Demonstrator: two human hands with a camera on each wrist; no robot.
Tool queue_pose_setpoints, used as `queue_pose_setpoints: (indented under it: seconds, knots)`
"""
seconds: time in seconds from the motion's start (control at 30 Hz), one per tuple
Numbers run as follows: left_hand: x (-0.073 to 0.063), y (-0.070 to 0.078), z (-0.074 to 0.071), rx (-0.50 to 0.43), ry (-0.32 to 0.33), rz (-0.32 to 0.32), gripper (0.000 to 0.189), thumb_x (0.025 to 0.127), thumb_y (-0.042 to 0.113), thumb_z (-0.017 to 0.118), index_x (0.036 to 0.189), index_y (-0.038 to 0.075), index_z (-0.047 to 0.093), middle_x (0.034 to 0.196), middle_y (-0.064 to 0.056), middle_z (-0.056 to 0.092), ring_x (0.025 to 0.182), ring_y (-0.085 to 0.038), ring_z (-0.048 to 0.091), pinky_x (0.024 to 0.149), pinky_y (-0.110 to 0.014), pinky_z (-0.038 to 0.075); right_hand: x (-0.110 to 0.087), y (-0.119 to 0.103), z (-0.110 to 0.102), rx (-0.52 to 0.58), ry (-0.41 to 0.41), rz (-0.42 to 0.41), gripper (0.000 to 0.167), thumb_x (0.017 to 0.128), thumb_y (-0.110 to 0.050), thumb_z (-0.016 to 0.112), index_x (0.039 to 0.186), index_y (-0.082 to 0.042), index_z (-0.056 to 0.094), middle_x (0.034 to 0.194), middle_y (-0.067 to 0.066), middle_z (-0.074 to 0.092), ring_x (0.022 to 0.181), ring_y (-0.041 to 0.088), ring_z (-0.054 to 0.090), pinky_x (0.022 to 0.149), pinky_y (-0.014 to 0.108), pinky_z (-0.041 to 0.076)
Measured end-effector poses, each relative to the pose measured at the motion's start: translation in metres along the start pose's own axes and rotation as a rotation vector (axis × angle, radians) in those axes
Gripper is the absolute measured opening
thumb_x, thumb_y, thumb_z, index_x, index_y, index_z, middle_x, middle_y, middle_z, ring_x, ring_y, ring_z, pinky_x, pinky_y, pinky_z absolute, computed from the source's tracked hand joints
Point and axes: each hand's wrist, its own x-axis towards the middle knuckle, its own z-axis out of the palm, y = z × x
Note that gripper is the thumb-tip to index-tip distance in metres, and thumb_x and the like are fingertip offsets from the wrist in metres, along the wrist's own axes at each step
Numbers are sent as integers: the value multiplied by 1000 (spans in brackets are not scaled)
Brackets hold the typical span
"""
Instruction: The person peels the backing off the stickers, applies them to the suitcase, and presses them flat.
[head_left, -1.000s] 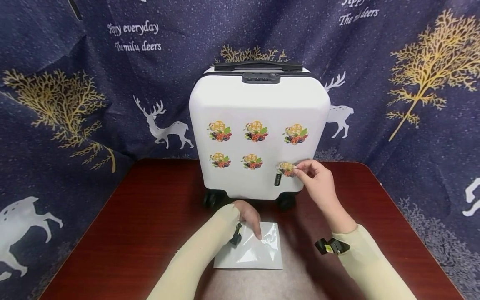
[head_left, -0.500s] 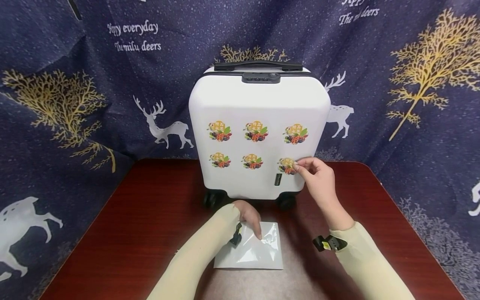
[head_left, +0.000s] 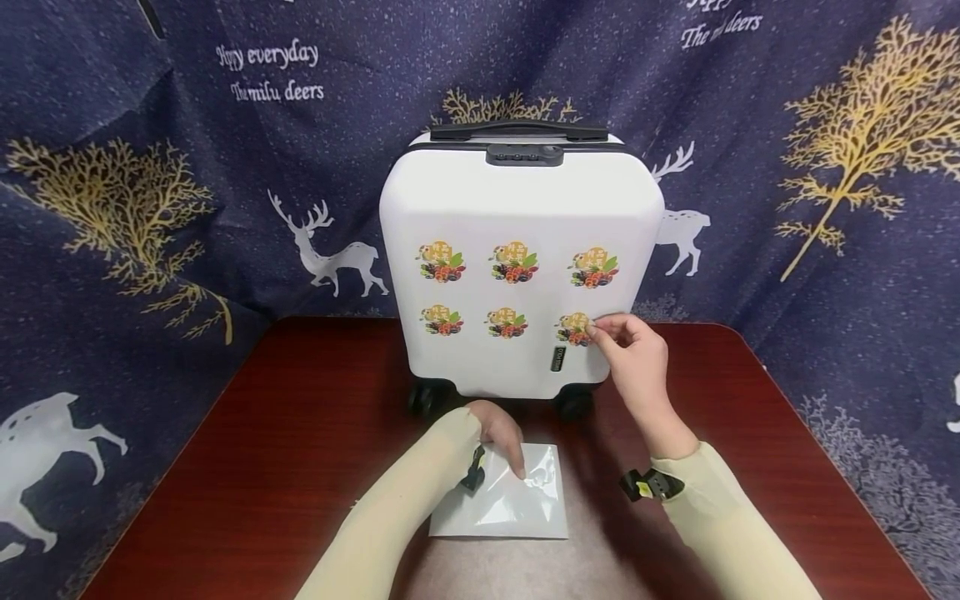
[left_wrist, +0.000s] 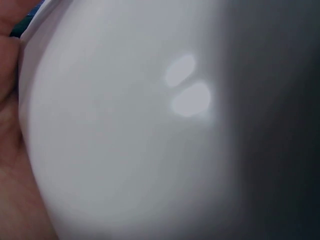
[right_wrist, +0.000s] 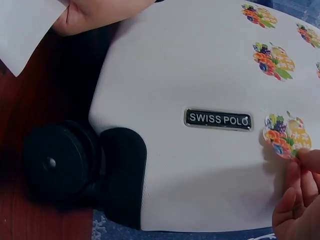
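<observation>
A white hard-shell suitcase (head_left: pixel 525 196) stands upright, its front carrying several colourful fruit stickers (head_left: pixel 507 322) in two rows. My right hand (head_left: pixel 637 358) pinches the right edge of the lower-right fruit sticker (head_left: pixel 572 328) between thumb and fingertips. In the right wrist view that sticker (right_wrist: pixel 285 134) lies against the shell, just beside the SWISS POLO badge (right_wrist: pixel 218 119); whether all of it touches is unclear. Below the suitcase, my left hand (head_left: pixel 498 433) holds a glossy white sheet (head_left: pixel 517 508), thumb or finger over its face. Close up, the sheet (left_wrist: pixel 115 125) fills most of the left wrist view.
The suitcase rests on black wheels (head_left: pixel 573 402) on a dark red wooden table (head_left: pixel 315 433). Behind it hangs a dark blue cloth (head_left: pixel 360 125) with deer and gold trees. A black handle (head_left: pixel 517 130) and a combination lock (head_left: pixel 524 155) top the suitcase.
The lower-right sticker has shifted slightly up, from tilted and overlapping the badge to flatter above it. My right wrist has moved a little left; my left hand has kept its place.
</observation>
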Motion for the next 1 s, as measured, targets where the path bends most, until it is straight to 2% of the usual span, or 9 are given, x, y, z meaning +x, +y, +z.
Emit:
queue_pose_setpoints:
  seconds: [0.07,0.13,0.23,0.33,0.67,1.0]
  knots:
    - [0,0,0,9,6,5,7,94,8,65,97,4,70,99,-11,75,83,-15,69,80,-26,59,-1,1,2,-4,24,-7,15,90,-11,76,97,3,74,69,-35,57,69,-11,55,63,10,43]
    - [0,0,0,21,11,12,8,94,9,65,98,4,70,103,-13,76,84,-14,69,82,-26,59,-3,1,4,-4,52,-20,14,90,-9,76,97,2,74,71,-26,64,70,-11,55,62,10,43]
    - [1,1,0,30,11,13,8,94,9,65,99,4,70,107,-14,76,85,-14,68,84,-27,59,-5,1,7,-10,85,-52,12,89,-7,76,97,3,75,79,-1,75,70,-11,54,60,9,41]
    - [1,1,0,27,10,10,7,94,8,65,98,4,70,107,-14,76,85,-14,68,83,-27,59,-6,1,10,-27,109,-89,12,89,-6,76,96,3,75,89,21,76,70,-12,51,61,8,40]
    - [0,-1,0,10,11,10,5,94,8,65,96,5,69,97,-9,75,83,-15,69,80,-26,59,-8,2,12,-50,127,-171,12,89,-6,76,96,4,75,90,22,76,70,-17,50,64,3,40]
    - [1,-3,1,-2,38,15,5,93,9,67,94,5,70,89,-7,74,81,-16,69,76,-26,59,-14,6,15,22,166,-245,9,92,-3,74,96,4,78,89,23,74,71,-20,55,65,0,45]
